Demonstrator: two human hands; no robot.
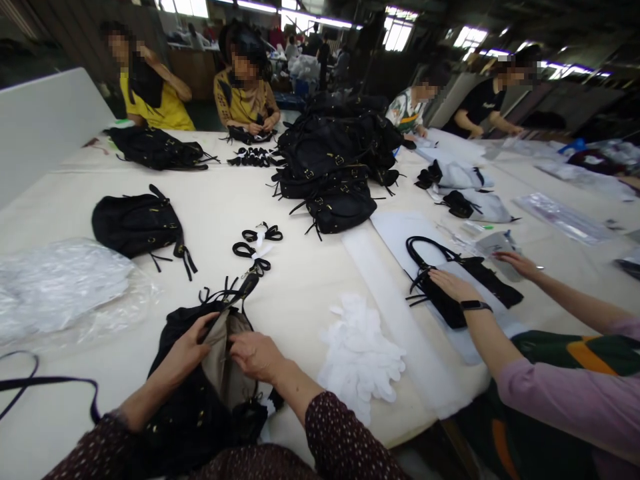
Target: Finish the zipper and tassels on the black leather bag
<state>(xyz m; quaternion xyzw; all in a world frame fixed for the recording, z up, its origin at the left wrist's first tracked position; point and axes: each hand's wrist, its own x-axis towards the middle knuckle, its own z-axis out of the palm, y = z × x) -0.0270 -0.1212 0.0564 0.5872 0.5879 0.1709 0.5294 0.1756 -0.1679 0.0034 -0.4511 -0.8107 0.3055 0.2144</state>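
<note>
A black handbag (193, 393) lies open at the near edge of the cream table (295, 267), its beige lining (225, 363) showing. My left hand (187, 347) grips the bag's left rim and holds it apart. My right hand (256, 355) pinches the lining at the right side of the opening. Both sleeves are dark with small dots. Black straps (257, 250) lie just beyond the bag.
A person on my right presses a black bag (450, 287) onto white paper. White tissue (363, 353) lies between us. Another black bag (137, 223) and clear plastic (60, 283) are at left, a pile of bags (333, 160) at centre back. Several people sit around the far side.
</note>
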